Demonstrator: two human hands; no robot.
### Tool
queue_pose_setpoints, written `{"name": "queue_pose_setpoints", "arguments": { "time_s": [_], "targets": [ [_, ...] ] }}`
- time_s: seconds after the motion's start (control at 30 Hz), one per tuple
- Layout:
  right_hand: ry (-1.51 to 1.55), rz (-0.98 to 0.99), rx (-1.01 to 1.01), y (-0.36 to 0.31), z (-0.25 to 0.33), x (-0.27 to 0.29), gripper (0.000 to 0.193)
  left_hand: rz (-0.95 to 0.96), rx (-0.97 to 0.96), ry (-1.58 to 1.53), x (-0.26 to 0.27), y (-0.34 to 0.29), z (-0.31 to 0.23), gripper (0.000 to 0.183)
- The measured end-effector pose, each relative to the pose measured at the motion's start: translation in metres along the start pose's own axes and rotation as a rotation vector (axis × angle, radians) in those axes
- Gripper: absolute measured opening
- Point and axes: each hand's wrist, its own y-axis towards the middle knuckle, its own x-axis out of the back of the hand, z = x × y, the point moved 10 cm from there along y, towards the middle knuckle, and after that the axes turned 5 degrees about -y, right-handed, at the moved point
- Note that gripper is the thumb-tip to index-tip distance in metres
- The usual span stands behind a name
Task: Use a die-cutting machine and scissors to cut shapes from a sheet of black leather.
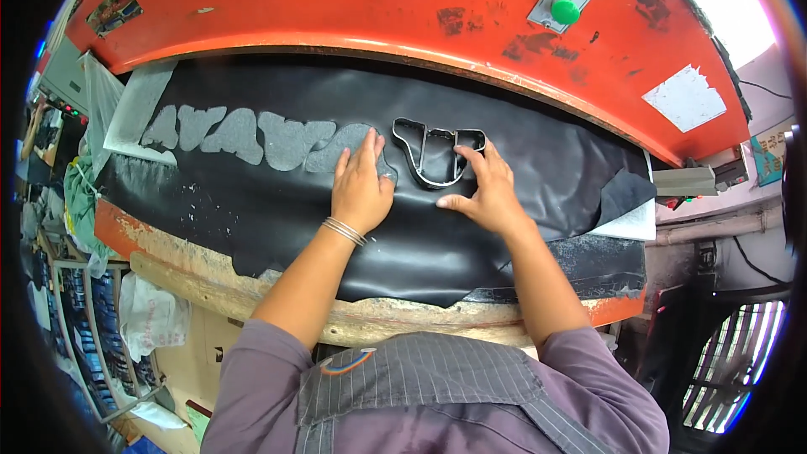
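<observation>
- Left hand (361,189): fingers nearly straight, thumb apart, over black sheet (420,235).
- Right hand (493,189): fingers curl at metal die (423,151), thumb spread; I cannot tell whether they grip.
- Gray cut-out shapes (235,139): left of left fingers.

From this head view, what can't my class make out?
In the head view:
Rightmost grey shape: partly covered by the left hand.
Metal die, right rim: partly hidden by the right hand.
Orange machine, top: cut off by picture's upper edge.
Bright area, upper right: washed out by glare.
</observation>
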Motion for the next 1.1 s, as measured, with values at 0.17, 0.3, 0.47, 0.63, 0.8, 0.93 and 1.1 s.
{"name": "queue_pose_setpoints", "arguments": {
  "time_s": [0.17, 0.3, 0.47, 0.63, 0.8, 0.93, 1.1],
  "targets": [
    [0.058, -0.243, 0.020, -0.007, -0.002, 0.002, 0.060, 0.000, 0.005, 0.020, -0.004, -0.001, -0.004, 0.072],
    [0.028, -0.271, 0.047, -0.009, 0.011, -0.003, 0.058, -0.014, -0.008, -0.002, 0.002, 0.000, -0.003, 0.071],
    [-0.017, -0.251, 0.046, -0.007, 0.018, -0.006, 0.061, -0.026, -0.070, -0.049, 0.011, -0.001, 0.001, 0.070],
    [-0.127, -0.262, 0.058, -0.012, 0.026, -0.006, 0.062, -0.044, -0.105, -0.004, 0.016, -0.005, -0.003, 0.065],
    [0.008, -0.246, -0.105, -0.013, 0.024, 0.020, 0.082, -0.070, 0.019, -0.299, 0.038, 0.002, 0.017, 0.064],
    [0.082, -0.896, 0.133, 0.007, 0.037, 0.156, 0.058, -0.540, -0.172, -0.360, 0.180, 0.057, -0.001, 0.019],
    [-0.298, -1.231, 0.021, 0.064, 0.045, 0.231, 0.053, -0.919, -0.535, 0.008, 0.298, 0.076, -0.041, 0.021]
  ]
}}
